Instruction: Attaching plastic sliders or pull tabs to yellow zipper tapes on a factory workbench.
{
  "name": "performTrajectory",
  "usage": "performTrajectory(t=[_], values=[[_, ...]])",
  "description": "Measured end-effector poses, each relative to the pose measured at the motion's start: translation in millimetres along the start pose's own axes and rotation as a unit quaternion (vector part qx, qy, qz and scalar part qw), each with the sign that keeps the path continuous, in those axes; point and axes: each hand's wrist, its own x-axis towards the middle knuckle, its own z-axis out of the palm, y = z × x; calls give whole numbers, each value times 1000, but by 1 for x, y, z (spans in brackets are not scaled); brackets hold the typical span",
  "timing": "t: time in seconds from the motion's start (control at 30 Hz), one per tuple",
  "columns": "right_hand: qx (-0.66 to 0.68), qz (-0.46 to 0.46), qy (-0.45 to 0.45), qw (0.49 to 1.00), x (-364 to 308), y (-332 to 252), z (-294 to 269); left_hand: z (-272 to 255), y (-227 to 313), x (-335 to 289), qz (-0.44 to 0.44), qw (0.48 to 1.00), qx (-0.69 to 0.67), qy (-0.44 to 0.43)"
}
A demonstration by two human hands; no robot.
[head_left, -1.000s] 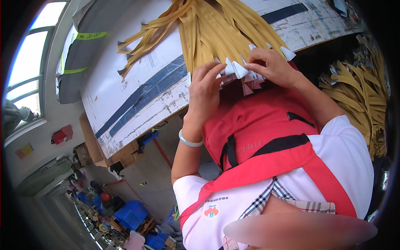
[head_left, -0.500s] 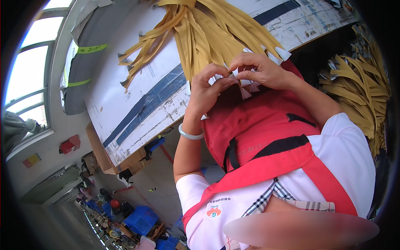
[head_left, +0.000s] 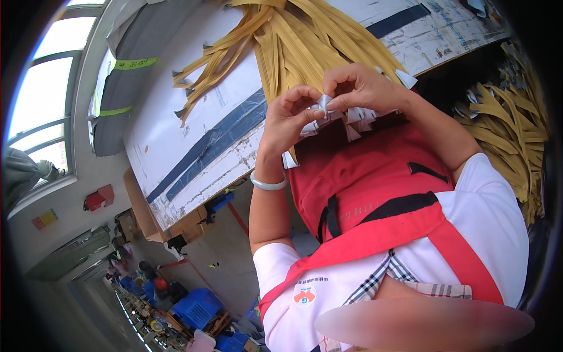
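Long mustard-yellow strips, which look like zipper tapes (head_left: 293, 50), fan out over the table's edge toward me. Small white and grey tabs cap their near ends. Between my two hands is a small silvery-white tab (head_left: 323, 102). My left hand (head_left: 291, 116) is closed, its thumb and forefinger pinching the tab's left side. From the right, my right hand (head_left: 366, 89) pinches the same tab, its fingertips almost meeting the left ones. More tabbed ends (head_left: 359, 116) hang just below my hands, above my red apron (head_left: 363, 170). My fingers partly hide the strip behind the tab.
The strips lie on a worn white tabletop (head_left: 176, 126) with dark blue tape bands (head_left: 217, 141). At my right hangs another big bundle of mustard strips (head_left: 504, 126). A cardboard box (head_left: 141, 205) sits under the table's left edge; blue crates (head_left: 198, 308) stand on the floor beyond.
My hands have lifted slightly, and the pinched tab now shows more fully between my fingertips. The whole view has shifted a little.
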Motion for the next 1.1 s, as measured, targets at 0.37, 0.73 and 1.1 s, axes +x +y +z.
performTrajectory(t=[0.37,0.73,1.1], values=[[-325,-151,167,919,0,4,32,39,-28,5,262,863,354,246],[-162,-140,130,968,-9,18,18,-2,-27,0,68,992,62,86],[-8,-72,112,991,-11,24,19,15,-27,-4,159,963,159,149]])
